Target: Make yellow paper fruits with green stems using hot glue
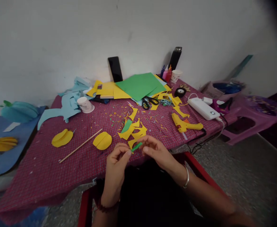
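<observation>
The left hand (117,160) pinches one end of the green strip (137,147); the right hand (158,153), fingers apart, is beside the other end.

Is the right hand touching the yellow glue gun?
Apart. The head view shows the right hand at the table's near edge, with a plain strip of checked cloth between it and the glue gun.
</observation>
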Demonstrator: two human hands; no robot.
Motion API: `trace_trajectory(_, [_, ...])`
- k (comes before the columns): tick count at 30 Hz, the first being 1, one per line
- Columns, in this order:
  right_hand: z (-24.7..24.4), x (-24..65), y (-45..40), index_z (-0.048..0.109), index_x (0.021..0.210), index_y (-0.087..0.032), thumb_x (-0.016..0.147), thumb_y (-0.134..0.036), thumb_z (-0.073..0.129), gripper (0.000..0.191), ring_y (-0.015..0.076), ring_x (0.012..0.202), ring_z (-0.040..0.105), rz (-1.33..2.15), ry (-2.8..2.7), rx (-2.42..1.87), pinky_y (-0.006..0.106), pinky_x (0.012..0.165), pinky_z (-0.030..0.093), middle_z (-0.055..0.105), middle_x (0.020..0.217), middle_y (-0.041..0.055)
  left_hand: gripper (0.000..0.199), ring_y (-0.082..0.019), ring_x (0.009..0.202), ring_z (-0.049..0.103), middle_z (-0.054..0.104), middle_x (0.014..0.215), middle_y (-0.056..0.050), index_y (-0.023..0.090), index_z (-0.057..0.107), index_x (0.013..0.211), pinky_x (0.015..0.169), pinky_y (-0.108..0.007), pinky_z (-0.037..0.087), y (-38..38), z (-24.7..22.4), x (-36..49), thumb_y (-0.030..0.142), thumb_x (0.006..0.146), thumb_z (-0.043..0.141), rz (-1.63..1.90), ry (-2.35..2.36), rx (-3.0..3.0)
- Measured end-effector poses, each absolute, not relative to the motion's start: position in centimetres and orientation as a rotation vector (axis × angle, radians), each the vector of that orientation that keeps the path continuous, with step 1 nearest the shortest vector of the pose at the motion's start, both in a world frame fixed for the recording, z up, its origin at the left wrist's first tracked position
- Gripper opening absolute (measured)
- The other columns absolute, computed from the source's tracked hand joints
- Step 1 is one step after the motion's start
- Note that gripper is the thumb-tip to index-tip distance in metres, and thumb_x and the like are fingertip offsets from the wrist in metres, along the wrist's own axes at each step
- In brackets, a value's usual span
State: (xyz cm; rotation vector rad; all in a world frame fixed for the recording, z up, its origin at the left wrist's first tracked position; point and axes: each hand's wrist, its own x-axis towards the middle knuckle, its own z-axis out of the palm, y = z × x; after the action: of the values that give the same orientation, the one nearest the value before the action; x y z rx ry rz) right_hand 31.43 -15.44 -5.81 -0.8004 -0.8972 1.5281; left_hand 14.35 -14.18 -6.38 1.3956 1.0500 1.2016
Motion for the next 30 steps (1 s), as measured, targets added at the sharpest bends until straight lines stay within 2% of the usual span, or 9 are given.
trace_trajectory(4, [-5.5,30.6,-16.1,0.067,0.087,-0.020,0.073,-0.038,0.076,0.024,0.0128,0.074,0.056,1.362,-1.154,-0.892,0.026,0.068,0.044,0.062,0.081,-0.0007,0.016,-0.012,0.072,0.049,0.052,0.078,0.002,0.019,0.059,0.066,0.064,-0.023,0.039,-15.0,-6.6,15.2,0.022,0.082,0.062,1.156,0.990,1.319])
trace_trajectory(7, [-5.3,30.3,-16.2,0.065,0.073,-0.019,0.075,-0.035,0.074,0.019,0.0120,0.068,0.052,1.279,-1.141,-0.966,0.025,0.065,0.041,0.059,0.073,-0.0014,0.013,-0.012,0.074,0.049,0.053,0.080,0.001,0.019,0.061,0.068,0.068,-0.024,0.039,-15.5,-6.4,15.3,0.021,0.081,0.063,1.129,0.975,1.303])
trace_trajectory(12, [-5.1,32.0,-15.8,0.060,0.066,-0.018,0.074,-0.036,0.074,0.024,0.0099,0.057,0.044,1.229,-1.036,-1.023,0.023,0.056,0.035,0.052,0.061,-0.0044,0.012,-0.012,0.082,0.049,0.054,0.089,0.001,0.020,0.061,0.068,0.070,-0.023,0.037,-15.8,-6.0,14.6,0.018,0.080,0.065,1.137,0.995,1.298])
trace_trajectory(15, [-4.9,33.5,-15.8,0.055,0.065,-0.019,0.076,-0.038,0.072,0.028,0.0089,0.055,0.040,1.165,-0.972,-1.023,0.022,0.054,0.033,0.048,0.060,-0.0056,0.012,-0.012,0.082,0.048,0.054,0.090,0.002,0.020,0.061,0.067,0.070,-0.022,0.036,-15.9,-5.8,14.4,0.018,0.078,0.065,1.164,0.993,1.277])
trace_trajectory(21, [-3.4,33.2,-17.4,0.062,0.084,-0.017,0.072,-0.042,0.075,0.030,0.0111,0.065,0.050,1.285,-1.172,-0.955,0.024,0.061,0.039,0.058,0.074,-0.0013,0.013,-0.013,0.083,0.049,0.053,0.087,0.001,0.019,0.060,0.065,0.075,-0.024,0.039,-16.3,-5.7,15.0,0.022,0.077,0.066,1.155,0.944,1.241])
trace_trajectory(26, [-3.3,32.1,-18.0,0.056,0.068,-0.018,0.080,-0.035,0.067,0.023,0.0108,0.064,0.046,1.136,-1.425,-1.034,0.024,0.059,0.037,0.051,0.069,-0.0026,0.017,-0.014,0.078,0.051,0.053,0.083,0.000,0.018,0.056,0.064,0.074,-0.026,0.042,-16.2,-5.7,15.3,0.026,0.078,0.063,1.094,0.908,1.264])
trace_trajectory(30, [-3.4,32.4,-17.8,0.054,0.065,-0.018,0.085,-0.032,0.059,0.025,0.0104,0.060,0.044,1.032,-1.425,-1.099,0.024,0.056,0.034,0.048,0.065,-0.0034,0.011,-0.016,0.082,0.053,0.057,0.087,-0.002,0.019,0.063,0.067,0.077,-0.027,0.041,-16.1,-5.3,14.8,0.023,0.077,0.066,0.964,0.890,1.419])
